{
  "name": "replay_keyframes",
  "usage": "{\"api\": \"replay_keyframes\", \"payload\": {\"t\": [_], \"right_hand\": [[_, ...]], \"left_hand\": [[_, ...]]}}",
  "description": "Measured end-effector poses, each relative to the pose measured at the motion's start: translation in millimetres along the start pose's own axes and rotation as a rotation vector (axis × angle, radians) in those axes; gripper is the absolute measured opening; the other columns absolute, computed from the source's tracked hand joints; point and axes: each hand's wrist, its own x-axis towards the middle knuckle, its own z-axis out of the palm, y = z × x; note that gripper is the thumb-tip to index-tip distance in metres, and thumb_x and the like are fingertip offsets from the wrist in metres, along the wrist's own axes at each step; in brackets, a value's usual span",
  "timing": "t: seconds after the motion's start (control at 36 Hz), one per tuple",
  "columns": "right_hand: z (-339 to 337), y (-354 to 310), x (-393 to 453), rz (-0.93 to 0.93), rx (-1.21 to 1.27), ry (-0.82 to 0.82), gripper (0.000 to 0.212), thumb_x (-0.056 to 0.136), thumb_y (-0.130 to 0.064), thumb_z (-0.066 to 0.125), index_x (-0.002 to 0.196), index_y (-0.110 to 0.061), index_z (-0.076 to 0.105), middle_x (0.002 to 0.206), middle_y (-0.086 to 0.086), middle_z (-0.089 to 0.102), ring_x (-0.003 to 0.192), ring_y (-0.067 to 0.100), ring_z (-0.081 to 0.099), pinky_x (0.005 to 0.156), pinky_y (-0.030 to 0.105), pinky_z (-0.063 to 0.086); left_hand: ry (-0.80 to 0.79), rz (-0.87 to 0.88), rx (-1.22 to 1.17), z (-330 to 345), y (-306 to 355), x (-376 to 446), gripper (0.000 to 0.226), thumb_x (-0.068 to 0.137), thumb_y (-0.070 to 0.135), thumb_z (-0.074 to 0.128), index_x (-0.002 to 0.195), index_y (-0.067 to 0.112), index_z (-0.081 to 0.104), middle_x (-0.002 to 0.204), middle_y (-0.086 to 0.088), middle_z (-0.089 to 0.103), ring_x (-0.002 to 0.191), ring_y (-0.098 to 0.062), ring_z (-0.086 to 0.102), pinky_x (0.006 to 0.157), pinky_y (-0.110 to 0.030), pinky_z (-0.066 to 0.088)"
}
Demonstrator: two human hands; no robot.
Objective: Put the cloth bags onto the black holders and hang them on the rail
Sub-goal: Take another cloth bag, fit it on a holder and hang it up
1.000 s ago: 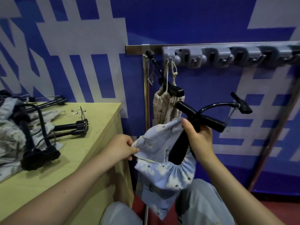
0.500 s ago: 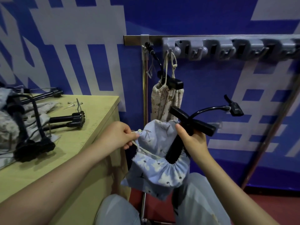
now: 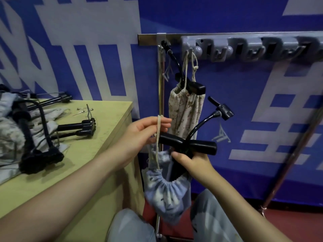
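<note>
My right hand (image 3: 194, 161) grips a black holder (image 3: 188, 143) by its stem, just below the crossbar. A blue patterned cloth bag (image 3: 167, 194) hangs gathered around the holder's lower stem. My left hand (image 3: 143, 135) pinches the bag's pale drawstring (image 3: 158, 137) and holds it taut above the bag. On the grey rail (image 3: 244, 48) a beige patterned bag (image 3: 185, 112) hangs by its cord, with another black holder (image 3: 190, 86) in it.
A wooden table (image 3: 97, 149) stands at the left with several black holders (image 3: 75, 128) and grey cloth bags (image 3: 8, 130) on it. A metal pole (image 3: 160, 95) runs down beside the table. A slanted rod (image 3: 293, 152) leans at the right. My knees are below.
My left hand has let go of the bag's rim and pulled the drawstring up, cinching the bag's mouth around the stem. The holder has tipped more level and the view has moved closer.
</note>
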Motion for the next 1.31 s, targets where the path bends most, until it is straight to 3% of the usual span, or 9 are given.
{"api": "replay_keyframes", "payload": {"t": [0.11,0.31,0.42,0.5,0.64,0.81,0.92,1.11,1.31], "right_hand": [[7.8,-5.8,2.4,-0.050,0.045,0.016,0.024,0.084,-0.013,0.071,0.077,-0.031,0.058,0.080,-0.014,0.061,0.073,-0.008,0.059,0.067,0.007,0.045],[10.7,-9.0,2.1,-0.044,0.009,-0.103,0.018,0.088,-0.015,0.067,0.081,-0.031,0.060,0.082,-0.011,0.061,0.071,-0.015,0.058,0.068,0.006,0.045],[8.0,-13.8,-0.9,-0.081,0.010,-0.211,0.019,0.090,-0.019,0.063,0.095,-0.037,0.057,0.092,-0.019,0.065,0.085,-0.018,0.058,0.075,0.005,0.043],[6.2,-18.3,-2.9,-0.108,0.091,-0.308,0.019,0.086,-0.023,0.068,0.099,-0.033,0.060,0.089,-0.028,0.070,0.092,-0.015,0.060,0.079,0.006,0.044],[1.2,-20.2,0.0,-0.128,0.012,-0.394,0.061,0.075,-0.019,0.078,0.121,-0.042,0.047,0.111,-0.031,0.061,0.112,-0.015,0.052,0.089,0.009,0.042],[-4.5,-1.0,6.8,-0.107,-0.027,-0.364,0.059,0.079,-0.011,0.077,0.127,-0.032,0.051,0.123,-0.013,0.061,0.119,-0.003,0.054,0.098,0.023,0.047],[-9.2,9.9,6.9,-0.140,-0.075,-0.287,0.051,0.083,-0.001,0.071,0.110,-0.042,0.055,0.113,-0.024,0.061,0.108,-0.018,0.052,0.087,0.008,0.043],[-15.1,25.0,6.6,-0.269,-0.204,-0.192,0.043,0.085,-0.005,0.067,0.100,-0.045,0.062,0.099,-0.010,0.067,0.096,0.011,0.065,0.083,0.035,0.054],[-16.4,33.9,5.9,-0.430,-0.381,-0.235,0.014,0.085,-0.015,0.065,0.088,-0.029,0.068,0.087,-0.010,0.060,0.080,0.008,0.060,0.069,0.019,0.046]], "left_hand": [[-0.068,-0.097,0.030,5.3,-2.4,-3.2,0.026,0.100,0.019,0.044,0.106,0.024,0.069,0.089,0.001,0.072,0.078,-0.015,0.067,0.067,-0.025,0.054],[-0.054,-0.271,-0.021,7.0,-0.5,-0.5,0.041,0.102,0.027,0.033,0.089,0.008,0.067,0.053,-0.008,0.049,0.038,-0.016,0.045,0.037,-0.018,0.035],[-0.110,-0.297,-0.012,3.7,-1.7,-1.9,0.045,0.097,0.043,0.041,0.090,0.010,0.070,0.052,-0.003,0.046,0.041,-0.015,0.043,0.038,-0.018,0.034],[-0.057,-0.260,0.053,4.8,-2.5,-3.4,0.029,0.092,0.034,0.057,0.087,0.011,0.072,0.051,-0.002,0.044,0.038,-0.010,0.041,0.035,-0.016,0.030],[0.088,-0.219,0.001,5.1,4.9,-1.6,0.026,0.092,0.029,0.058,0.079,0.011,0.071,0.044,0.000,0.045,0.033,-0.007,0.037,0.031,-0.014,0.026],[0.257,-0.177,-0.089,-5.3,10.8,0.8,0.027,0.092,0.032,0.059,0.077,0.014,0.072,0.045,0.002,0.044,0.034,-0.009,0.037,0.032,-0.014,0.027],[0.346,-0.163,-0.132,-12.8,14.2,2.6,0.025,0.093,0.030,0.058,0.080,0.012,0.070,0.043,0.004,0.044,0.034,-0.009,0.037,0.031,-0.014,0.026],[0.418,-0.167,-0.170,-23.0,15.8,4.9,0.024,0.093,0.029,0.058,0.088,0.009,0.070,0.042,0.004,0.045,0.034,-0.009,0.038,0.031,-0.015,0.027],[0.452,-0.163,-0.156,-25.5,18.8,5.4,0.023,0.094,0.028,0.057,0.083,0.011,0.069,0.042,0.005,0.044,0.034,-0.008,0.037,0.031,-0.014,0.026]]}}
